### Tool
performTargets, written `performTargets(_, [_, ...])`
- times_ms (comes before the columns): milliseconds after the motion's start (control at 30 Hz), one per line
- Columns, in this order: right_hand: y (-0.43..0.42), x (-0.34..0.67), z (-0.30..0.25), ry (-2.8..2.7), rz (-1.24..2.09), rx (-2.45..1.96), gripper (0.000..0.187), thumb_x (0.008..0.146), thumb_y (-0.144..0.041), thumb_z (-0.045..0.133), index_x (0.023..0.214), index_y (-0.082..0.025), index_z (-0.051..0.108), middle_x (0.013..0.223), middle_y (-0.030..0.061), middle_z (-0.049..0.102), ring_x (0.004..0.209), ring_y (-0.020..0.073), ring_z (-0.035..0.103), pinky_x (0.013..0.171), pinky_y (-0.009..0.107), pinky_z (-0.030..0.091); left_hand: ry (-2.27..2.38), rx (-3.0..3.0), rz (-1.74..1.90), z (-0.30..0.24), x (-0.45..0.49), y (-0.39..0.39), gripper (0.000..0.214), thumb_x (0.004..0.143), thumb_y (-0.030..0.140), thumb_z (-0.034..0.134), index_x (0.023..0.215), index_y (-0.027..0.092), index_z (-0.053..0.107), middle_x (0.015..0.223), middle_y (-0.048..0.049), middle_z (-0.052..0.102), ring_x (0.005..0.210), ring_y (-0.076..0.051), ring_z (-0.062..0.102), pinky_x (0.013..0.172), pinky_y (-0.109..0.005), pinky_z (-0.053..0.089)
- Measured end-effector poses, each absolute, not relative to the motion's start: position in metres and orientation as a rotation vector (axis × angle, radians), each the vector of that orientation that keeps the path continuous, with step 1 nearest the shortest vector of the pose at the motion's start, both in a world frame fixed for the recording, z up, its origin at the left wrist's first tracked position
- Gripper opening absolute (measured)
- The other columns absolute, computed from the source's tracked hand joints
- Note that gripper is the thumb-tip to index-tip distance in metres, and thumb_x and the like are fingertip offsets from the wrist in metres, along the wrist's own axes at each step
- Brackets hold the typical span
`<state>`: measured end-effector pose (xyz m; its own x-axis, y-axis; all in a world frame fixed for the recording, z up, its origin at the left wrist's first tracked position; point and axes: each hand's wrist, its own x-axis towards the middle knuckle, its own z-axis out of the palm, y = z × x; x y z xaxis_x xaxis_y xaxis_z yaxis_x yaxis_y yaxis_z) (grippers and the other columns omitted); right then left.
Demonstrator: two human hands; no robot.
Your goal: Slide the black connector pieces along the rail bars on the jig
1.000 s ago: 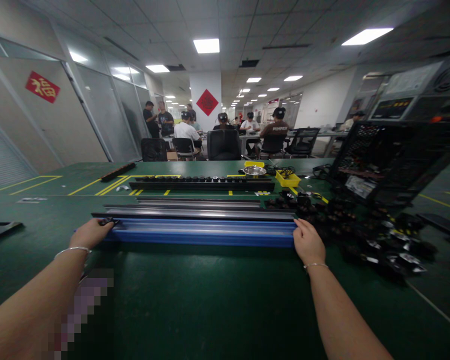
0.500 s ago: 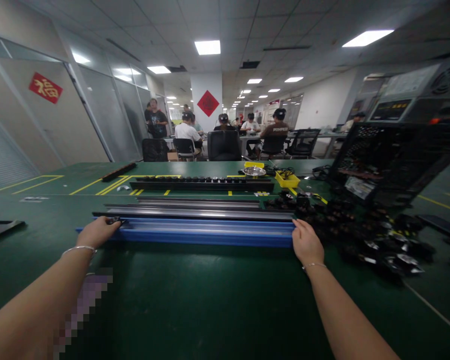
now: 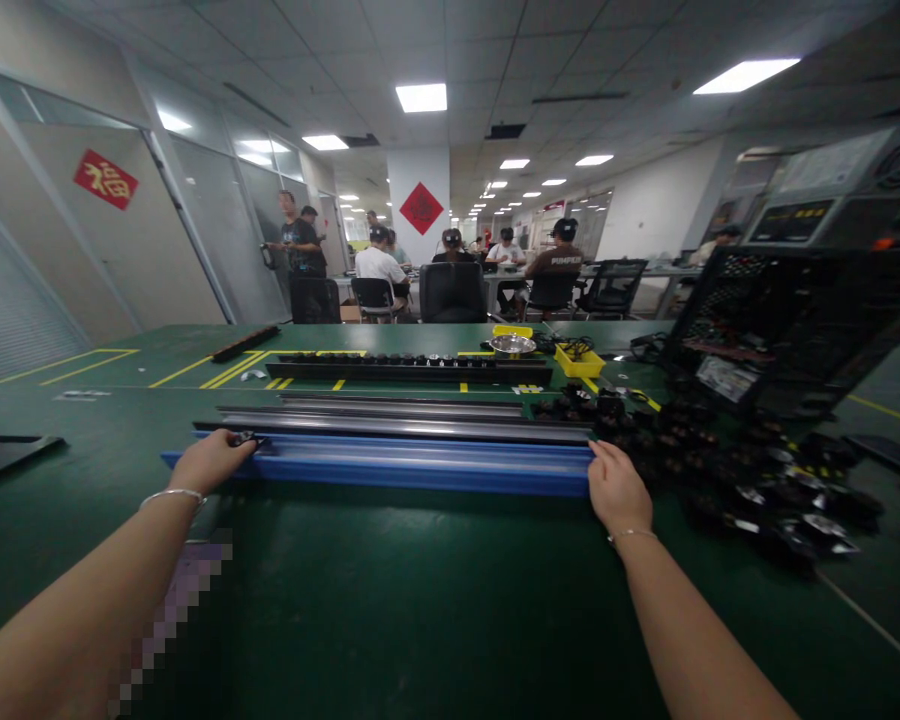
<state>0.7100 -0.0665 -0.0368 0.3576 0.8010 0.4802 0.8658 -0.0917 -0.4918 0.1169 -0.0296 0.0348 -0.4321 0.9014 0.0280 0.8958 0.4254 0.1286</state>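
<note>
A long blue channel rail (image 3: 420, 470) lies across the green table in front of me. My left hand (image 3: 214, 460) is closed near its left end, with a small black part (image 3: 244, 438) pinched between thumb and fingers over the rail. What the part is exactly cannot be made out. At the other end, my right hand (image 3: 619, 487) grips the rail, fingers on its far edge and thumb hidden. Just behind the blue rail lie grey metal rails (image 3: 405, 427) with black edges, parallel to it.
Heaped black parts (image 3: 720, 455) cover the right side, before an open computer case (image 3: 772, 320). Farther back are a black rail holding a row of small parts (image 3: 412, 371), a metal bowl (image 3: 511, 344) and a yellow bin (image 3: 578, 360). A black tray-like piece (image 3: 15, 450) lies left.
The view has shifted slightly, moving the table scene a little right. Both hands keep their places at the blue rail. In the background, a standing person has turned.
</note>
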Motion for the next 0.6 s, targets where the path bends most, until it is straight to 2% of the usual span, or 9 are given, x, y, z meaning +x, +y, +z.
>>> performTargets(600, [-0.066, 0.711, -0.038, -1.458, -0.123, -1.896, 0.046, 0.084, -0.028, 0.029, 0.115, -0.019, 0.061, 0.127, 0.0056, 0.051, 0.108, 0.0195, 0.052, 0.096, 0.031, 0.04, 2.575, 1.72, 0.215, 0.034, 0.132, -0.03, 0.053, 0.077, 0.054, 0.04, 0.102, 0.011, 0.057, 0.103, -0.0192, 0.063, 0.096, -0.033, 0.059, 0.074, -0.035, 0.043])
